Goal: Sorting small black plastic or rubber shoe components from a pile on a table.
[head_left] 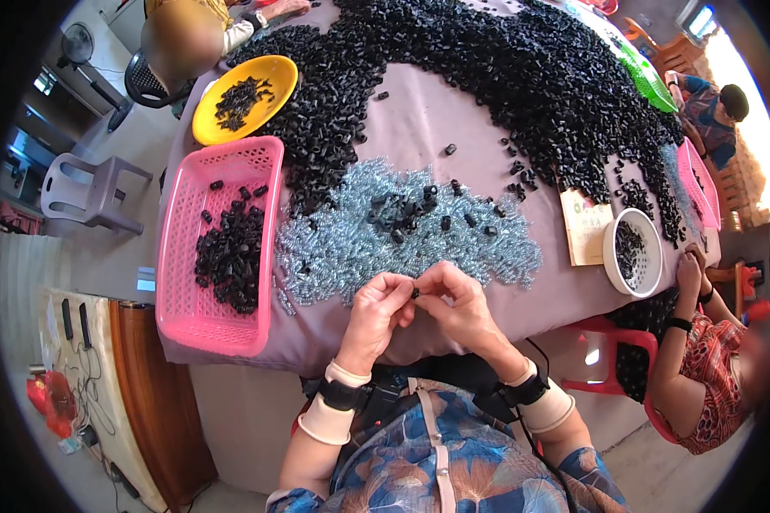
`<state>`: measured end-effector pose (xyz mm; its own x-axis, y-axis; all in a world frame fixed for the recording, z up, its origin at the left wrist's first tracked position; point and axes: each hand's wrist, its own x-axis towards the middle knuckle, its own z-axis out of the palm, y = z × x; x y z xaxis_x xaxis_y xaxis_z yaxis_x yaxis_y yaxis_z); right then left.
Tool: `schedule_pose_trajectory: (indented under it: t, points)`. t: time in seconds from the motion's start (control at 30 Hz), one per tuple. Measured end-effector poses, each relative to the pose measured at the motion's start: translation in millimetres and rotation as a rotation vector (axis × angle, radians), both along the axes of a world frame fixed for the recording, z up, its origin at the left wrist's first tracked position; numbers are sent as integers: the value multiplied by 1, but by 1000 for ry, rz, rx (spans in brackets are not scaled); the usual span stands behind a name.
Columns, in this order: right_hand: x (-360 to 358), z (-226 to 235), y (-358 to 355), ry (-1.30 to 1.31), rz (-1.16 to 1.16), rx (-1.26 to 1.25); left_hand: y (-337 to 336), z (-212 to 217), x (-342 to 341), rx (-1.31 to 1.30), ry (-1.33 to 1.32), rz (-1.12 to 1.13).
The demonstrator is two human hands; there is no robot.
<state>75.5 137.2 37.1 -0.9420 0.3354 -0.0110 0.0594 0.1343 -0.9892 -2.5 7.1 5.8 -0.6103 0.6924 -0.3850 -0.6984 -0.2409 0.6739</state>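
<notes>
In the head view, a small black piece (415, 293) is held at the centre of the frame, pinched between the fingertips of the left hand (375, 306) and the right hand (455, 308); both are closed around it, and much of it is hidden. It is judged to be light, stiff and hard, probably plastic, and smooth enough to be dropped easily. It is best taken by its opposite sides, between thumb and forefinger, with modest pressure.

The tabletop (436, 111) is covered with a mauve cloth. Pale, clear coil-like pieces (342, 256) are heaped just beyond the hands, with black pieces scattered on them, and a large black heap (522, 68) is spread across the top. A pink basket (218, 338) and a yellow dish (278, 81) are placed at left; a white basket (610, 256) is set beside a booklet (583, 239) at right.

In the room, a grey chair (90, 188) and a fan (78, 41) are seen at upper left, and a person in red patterned clothing (701, 410) is seated at lower right.
</notes>
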Motion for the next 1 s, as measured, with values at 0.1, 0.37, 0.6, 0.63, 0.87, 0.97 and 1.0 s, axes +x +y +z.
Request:
schedule_pose_trajectory:
  t: [0.1, 0.37, 0.6, 0.63, 0.87, 0.97, 1.0]
  points:
    - [-2, -2, -1, 71, 14, 28, -4, -4, -2, 4, 25, -33]
    - [-3, -3, 8, -101, 59, -148, -5, -2, -2, 0, 35, -67]
    - [-6, 20, 16, -105, 103, 66, -6, 0, -2, -27, 20, -80]
    - [-7, 23, 23, -69, 101, 271, -5, 1, -1, -44, 9, -68]
    - [-35, 6, 125, -28, -319, 808, -6, -2, -3, -19, -17, -93]
    - [-41, -4, 141, -72, -290, 852, -5, -3, -2, -16, -7, -86]
    - [-45, -5, 143, -96, -267, 867, -5, -3, -2, -18, -6, -82]
